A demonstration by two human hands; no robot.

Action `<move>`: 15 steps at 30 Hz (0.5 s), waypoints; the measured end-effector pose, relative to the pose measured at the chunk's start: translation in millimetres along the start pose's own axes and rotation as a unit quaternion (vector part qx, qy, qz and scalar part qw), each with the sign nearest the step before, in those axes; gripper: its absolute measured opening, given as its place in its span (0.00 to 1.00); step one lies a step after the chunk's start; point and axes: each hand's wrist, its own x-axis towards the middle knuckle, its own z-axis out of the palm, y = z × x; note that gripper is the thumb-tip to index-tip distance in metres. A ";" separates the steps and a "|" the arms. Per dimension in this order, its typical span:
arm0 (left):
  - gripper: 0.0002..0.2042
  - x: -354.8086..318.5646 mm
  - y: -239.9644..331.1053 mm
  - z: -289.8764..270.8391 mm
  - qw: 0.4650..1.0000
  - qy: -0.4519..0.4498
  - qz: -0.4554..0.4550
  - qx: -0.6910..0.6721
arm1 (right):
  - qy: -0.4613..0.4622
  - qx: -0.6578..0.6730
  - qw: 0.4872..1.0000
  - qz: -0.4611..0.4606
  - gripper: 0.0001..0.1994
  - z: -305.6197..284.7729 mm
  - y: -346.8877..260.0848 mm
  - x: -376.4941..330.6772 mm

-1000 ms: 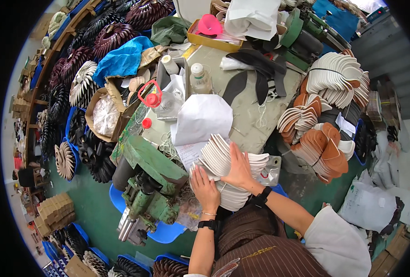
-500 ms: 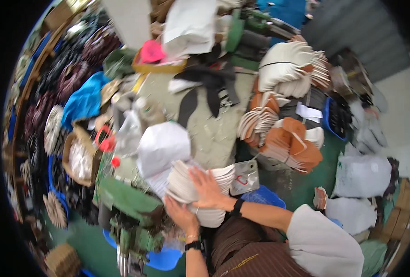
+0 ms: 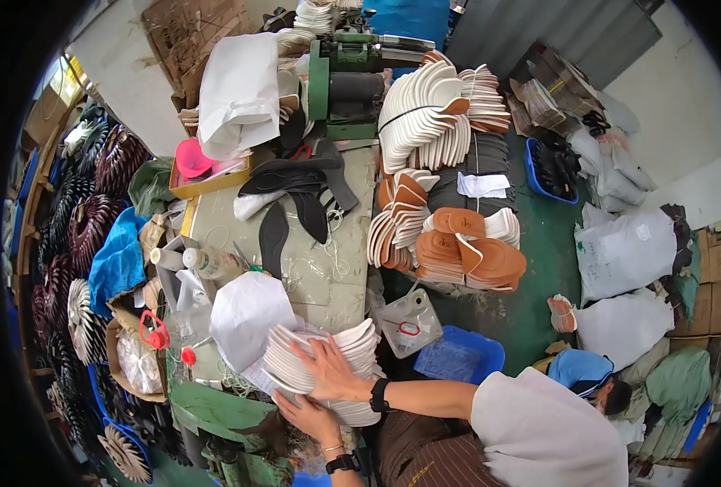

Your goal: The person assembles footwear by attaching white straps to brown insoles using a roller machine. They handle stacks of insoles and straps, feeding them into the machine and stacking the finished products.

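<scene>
A fanned stack of white insoles [image 3: 360,345] lies at the near end of the table, on white paper. Across its top rests my right hand [image 3: 328,372], fingers stretched out and spread. My left hand [image 3: 308,418] touches the stack's near left side, its fingers extended along the edge; their tips are partly hidden. Just behind the stack is a crumpled white sheet [image 3: 251,316]. Black insole-shaped pieces [image 3: 274,239] lie farther up the table.
A green machine [image 3: 222,414] stands close on my left. Right of the table are tied bundles of tan and white insoles [image 3: 470,252], a clear plastic container [image 3: 409,323] and a blue bin [image 3: 462,357]. Another person [image 3: 580,372] is low at the right. Bottles [image 3: 210,261] stand left.
My view has shifted, so the table and bundles appear farther left, and the other person has come into view. Both hands stay on the insole stack.
</scene>
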 end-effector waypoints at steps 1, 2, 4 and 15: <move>0.17 0.5 3.3 1.8 0.999 0.002 0.001 0.034 | 0.010 0.044 0.999 0.011 0.60 -9.5 -10.0 1.0; 0.17 1.4 12.7 3.2 0.998 0.003 0.000 0.066 | 0.029 0.058 0.998 -0.019 0.60 -19.3 -19.2 0.0; 0.19 1.6 18.2 4.1 0.994 0.006 -0.001 0.113 | 0.066 0.092 0.990 -0.083 0.59 -33.3 -37.2 -2.2; 0.26 21.4 18.5 2.9 0.991 -0.072 0.072 -0.090 | 0.115 0.704 0.698 0.071 0.55 -104.5 -44.2 24.2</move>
